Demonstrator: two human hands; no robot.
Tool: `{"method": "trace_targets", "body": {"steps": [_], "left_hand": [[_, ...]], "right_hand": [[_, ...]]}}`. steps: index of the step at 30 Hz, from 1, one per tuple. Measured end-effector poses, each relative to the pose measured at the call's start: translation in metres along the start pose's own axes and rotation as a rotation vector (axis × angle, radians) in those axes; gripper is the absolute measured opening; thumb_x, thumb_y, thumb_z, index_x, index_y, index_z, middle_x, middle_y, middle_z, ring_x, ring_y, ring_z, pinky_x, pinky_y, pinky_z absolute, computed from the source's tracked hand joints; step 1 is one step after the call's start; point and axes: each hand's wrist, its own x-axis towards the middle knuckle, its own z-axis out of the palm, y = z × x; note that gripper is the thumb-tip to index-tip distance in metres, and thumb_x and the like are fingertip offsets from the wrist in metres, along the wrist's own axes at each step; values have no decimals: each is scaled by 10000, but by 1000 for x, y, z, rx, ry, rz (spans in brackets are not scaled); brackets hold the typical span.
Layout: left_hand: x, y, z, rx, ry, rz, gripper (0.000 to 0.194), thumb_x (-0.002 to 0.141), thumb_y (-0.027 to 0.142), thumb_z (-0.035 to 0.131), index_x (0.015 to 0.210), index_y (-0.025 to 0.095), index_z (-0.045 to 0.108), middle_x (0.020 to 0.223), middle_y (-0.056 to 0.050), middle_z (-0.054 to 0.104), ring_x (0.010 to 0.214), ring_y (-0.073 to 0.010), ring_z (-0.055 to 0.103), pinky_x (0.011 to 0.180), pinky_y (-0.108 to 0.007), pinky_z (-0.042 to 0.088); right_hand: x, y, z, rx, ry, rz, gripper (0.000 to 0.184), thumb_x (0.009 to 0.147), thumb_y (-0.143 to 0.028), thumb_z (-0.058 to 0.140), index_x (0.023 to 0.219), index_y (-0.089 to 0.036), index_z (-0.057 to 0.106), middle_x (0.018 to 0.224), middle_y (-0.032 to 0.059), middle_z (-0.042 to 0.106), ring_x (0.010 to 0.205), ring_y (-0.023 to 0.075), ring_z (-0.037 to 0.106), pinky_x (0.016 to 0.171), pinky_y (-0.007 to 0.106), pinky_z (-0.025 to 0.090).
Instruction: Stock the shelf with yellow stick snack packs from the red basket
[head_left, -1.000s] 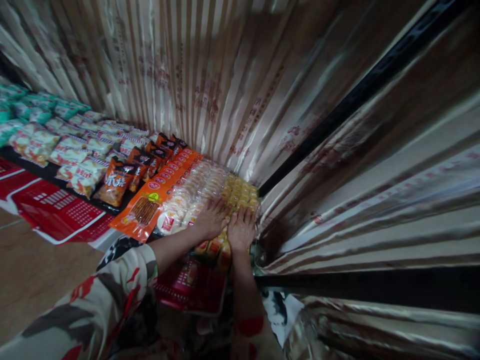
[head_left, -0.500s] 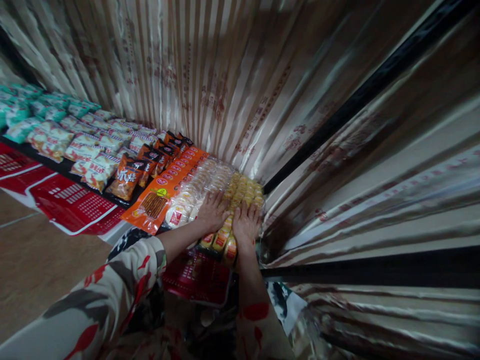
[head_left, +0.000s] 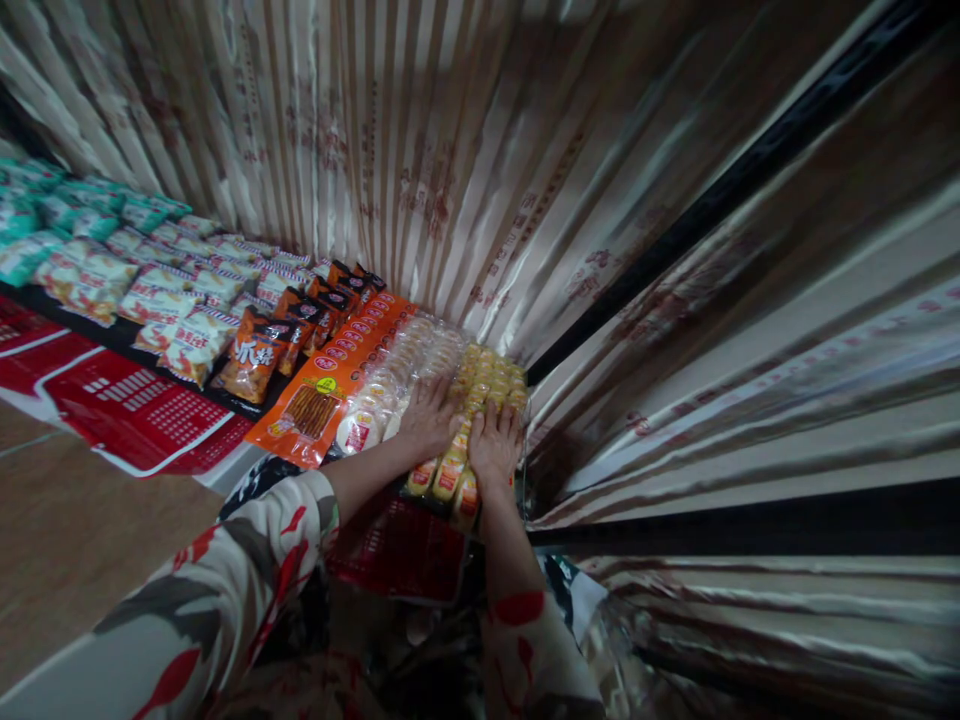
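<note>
In the head view, a flat, glossy orange packet (head_left: 337, 380) shows a see-through window at its near end. Right of it run rows of white packs (head_left: 409, 345), round-ended under crinkled clear film; farther right come rows of plump yellow packs (head_left: 484, 375). The left hand (head_left: 431, 420) lies flat right of the orange packet, where white packs meet yellow, its fingers extended. The right hand (head_left: 496, 445) lies farther right on the yellow packs, fingers straight and unclenched; in this dimness, fingertip contact is hard to judge. Puffy black-and-orange bags (head_left: 259, 350) crowd the packet's left edge. Behind it, a shiny pleated curtain (head_left: 420, 150) hems the far edge; open room lies on the packet's near side, above the red sheet (head_left: 142, 400).
</note>
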Motion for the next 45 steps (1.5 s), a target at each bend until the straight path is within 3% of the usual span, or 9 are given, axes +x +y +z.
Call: {"method": "trace_targets", "body": {"steps": [4,9,15,24,34,38,45], "left_hand": [[-1,-17,-8,28,29,-51,501,916,426,359,1361,202,410,1474,-135,308,1385,-300,200,1103,-556,140],[-9,-30,-6,43,-7,-66,501,914,410,365,1344,162,434,1452,-180,331,1366,-319,247,1094,-548,159],[-11,-27,-2,51,-22,-56,513,910,403,359,1353,149,413,1455,-201,312,1361,-327,257,1079,-559,180],[-13,-31,10,135,54,-25,513,917,411,351,1363,162,392,1437,-198,348,1350,-320,288,1080,-544,189],[-13,-30,9,159,38,-18,529,918,409,340,1381,155,367,1450,-193,329,1353,-311,285,1088,-540,176],[-13,-30,10,147,25,-24,525,915,409,349,1376,161,379,1455,-189,322,1357,-312,276,1093,-538,170],[-14,-29,8,152,30,-28,517,919,404,343,1377,169,386,1448,-182,338,1352,-314,287,1093,-525,187]], "right_hand": [[-1,-2,-5,-1,-3,-6,496,950,-363,230,1383,-189,396,1463,95,349,1372,264,217,1071,456,225],[-2,-3,-5,-5,-18,3,496,950,-360,239,1386,-181,391,1462,106,349,1378,259,202,1083,449,195],[-1,-1,-2,-7,-2,8,497,947,-360,238,1384,-182,397,1473,100,330,1383,253,190,1085,433,191],[-1,-5,-7,28,-44,46,502,945,-370,241,1395,-193,376,1476,93,328,1387,247,192,1097,439,167],[0,-7,-13,24,-81,56,497,944,-363,261,1394,-187,378,1494,94,288,1393,275,163,1094,468,152],[-3,-10,-16,3,-6,-33,500,947,-361,248,1394,-176,377,1498,100,274,1396,266,156,1102,467,113],[-4,-11,-10,-10,-70,-58,511,948,-401,240,1400,-197,366,1480,85,320,1383,264,199,1103,455,109]]}}
